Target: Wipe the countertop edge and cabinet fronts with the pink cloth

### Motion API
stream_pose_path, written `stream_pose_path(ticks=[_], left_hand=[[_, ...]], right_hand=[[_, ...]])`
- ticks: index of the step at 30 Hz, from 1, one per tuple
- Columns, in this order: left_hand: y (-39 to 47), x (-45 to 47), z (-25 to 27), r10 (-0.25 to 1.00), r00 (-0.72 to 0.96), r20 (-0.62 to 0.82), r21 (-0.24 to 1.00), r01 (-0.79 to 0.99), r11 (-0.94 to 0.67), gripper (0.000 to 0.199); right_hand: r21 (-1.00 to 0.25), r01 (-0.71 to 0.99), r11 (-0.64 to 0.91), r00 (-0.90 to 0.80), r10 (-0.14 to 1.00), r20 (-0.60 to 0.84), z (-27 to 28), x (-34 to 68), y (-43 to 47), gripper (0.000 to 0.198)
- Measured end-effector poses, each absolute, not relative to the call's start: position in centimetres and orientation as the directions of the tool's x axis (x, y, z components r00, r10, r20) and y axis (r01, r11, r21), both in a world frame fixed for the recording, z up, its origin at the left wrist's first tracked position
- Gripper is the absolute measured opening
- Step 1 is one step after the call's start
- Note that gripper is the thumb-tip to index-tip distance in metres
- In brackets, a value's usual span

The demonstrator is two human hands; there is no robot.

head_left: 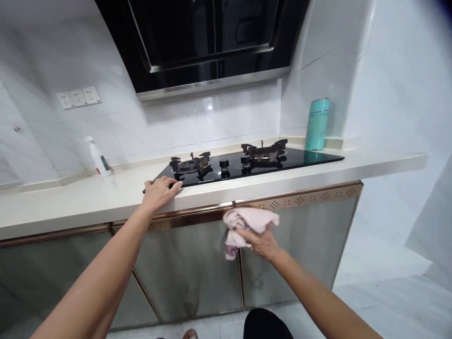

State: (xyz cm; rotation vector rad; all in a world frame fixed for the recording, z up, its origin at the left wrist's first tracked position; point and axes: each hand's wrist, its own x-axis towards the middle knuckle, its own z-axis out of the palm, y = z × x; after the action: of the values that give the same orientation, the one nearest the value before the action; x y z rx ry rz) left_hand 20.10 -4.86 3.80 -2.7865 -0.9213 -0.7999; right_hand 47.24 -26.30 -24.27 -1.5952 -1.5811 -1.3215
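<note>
My right hand (259, 242) grips a crumpled pale pink cloth (252, 221) in front of the cabinet doors, near the seam between two of them. The cloth overlaps the perforated copper-coloured strip (300, 200) along the doors' upper edge. My left hand (160, 192) rests on the front left corner of the black glass gas stove (303, 157) and the counter edge, its fingers spread. Two burners with dark pan supports and two black knobs (224, 165) sit on the stove.
A white spray bottle (98, 157) stands at the back left of the pale counter (70, 195). A turquoise flask (317, 126) stands on the stove's right rear part. Above hangs a black range hood (212, 66). Wall sockets (78, 97) are at the left.
</note>
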Motion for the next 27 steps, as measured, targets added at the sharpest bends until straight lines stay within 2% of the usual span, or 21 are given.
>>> stream_pose_path(ticks=[3,8,11,14,16,19,23,27], left_hand=[[-5.1,20.3,3.9,0.535,0.672,0.512,0.09,0.577,-0.812,0.049],[-5.1,20.6,3.9,0.551,0.664,0.506,0.118,0.579,-0.807,0.05],[-5.3,20.6,3.8,0.54,0.663,0.519,0.113,0.573,-0.812,0.049],[-5.6,20.6,3.7,0.531,0.661,0.53,0.104,0.571,-0.814,0.047],[-5.7,20.7,3.7,0.529,0.66,0.534,0.103,0.57,-0.815,0.047],[-5.5,20.9,3.7,0.538,0.652,0.534,0.104,0.581,-0.807,0.048],[-5.2,21.0,3.5,0.526,0.635,0.566,0.08,0.593,-0.801,0.049],[-5.5,20.4,1.9,0.457,0.509,0.73,0.045,0.631,-0.775,0.045]], right_hand=[[0.087,0.949,-0.303,0.041,0.391,0.919,-24.4,49.6,-29.0,0.038],[-0.217,0.926,-0.308,0.241,0.043,0.969,-21.7,46.0,-25.6,0.057],[-0.296,0.912,-0.285,0.291,-0.06,0.955,-20.4,41.0,-20.8,0.059],[-0.286,0.931,-0.227,0.275,-0.08,0.958,-19.8,36.8,-17.2,0.054],[-0.252,0.951,-0.18,0.245,-0.062,0.968,-19.9,34.8,-15.6,0.053],[-0.138,0.982,-0.126,0.143,0.034,0.989,-20.8,32.2,-13.6,0.042],[0.105,0.994,-0.043,-0.09,0.258,0.962,-22.1,28.3,-10.7,0.04],[0.306,0.935,0.18,-0.355,0.509,0.784,-23.3,27.5,-9.9,0.04]])
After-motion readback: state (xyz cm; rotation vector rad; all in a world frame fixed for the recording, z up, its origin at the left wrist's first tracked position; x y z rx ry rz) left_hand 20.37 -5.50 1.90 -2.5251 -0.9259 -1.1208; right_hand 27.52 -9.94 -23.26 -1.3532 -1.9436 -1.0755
